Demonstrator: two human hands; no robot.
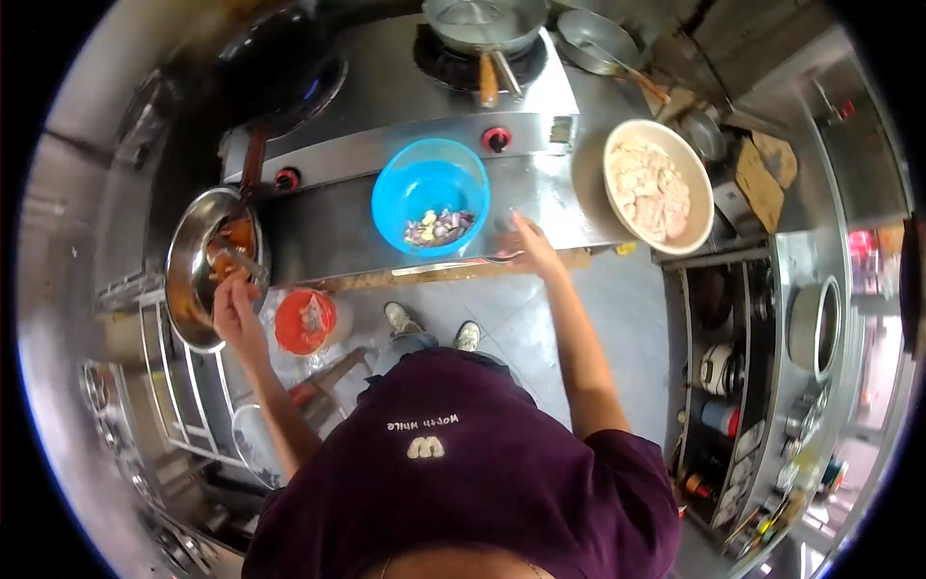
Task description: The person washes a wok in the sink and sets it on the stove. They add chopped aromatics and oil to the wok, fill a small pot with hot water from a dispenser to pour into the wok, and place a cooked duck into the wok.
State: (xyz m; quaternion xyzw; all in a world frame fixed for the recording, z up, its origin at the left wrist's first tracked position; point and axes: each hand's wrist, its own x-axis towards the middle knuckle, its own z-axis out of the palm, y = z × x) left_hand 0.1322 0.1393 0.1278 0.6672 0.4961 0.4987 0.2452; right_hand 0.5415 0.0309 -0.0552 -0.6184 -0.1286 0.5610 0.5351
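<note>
In the head view, our left hand (238, 311) has its fingers pinched on a spoon-like utensil (231, 257), which dips into the steel bowl (191, 280) at the counter's left end. Reddish-brown food (236, 232) lies inside that bowl, beneath and around the utensil. Our right hand (526, 246) is at the front edge of the steel counter (338, 222), between the blue plastic bowl (424, 181) and the cream bowl (707, 217). Its fingers stand loosely apart; something thin shows by the tips, but the view is too blurred for us to tell whether they grip it.

To handle the utensil well, we judge it best to keep its tip low inside the rim, so drips fall back into the bowl, and to move it gently, since the bowl looks easy to tip. Steadying the rim with our right hand would help.

Counting, we find one steel bowl, one blue bowl with chopped purple onion (441, 230), and one cream bowl with many pale raw meat pieces (656, 188), too heaped to number. There are two red stove knobs (497, 140), one wooden-handled pan (489, 82) on the right burner, one red container (289, 323) below the counter, and two sneakers (467, 336).
</note>
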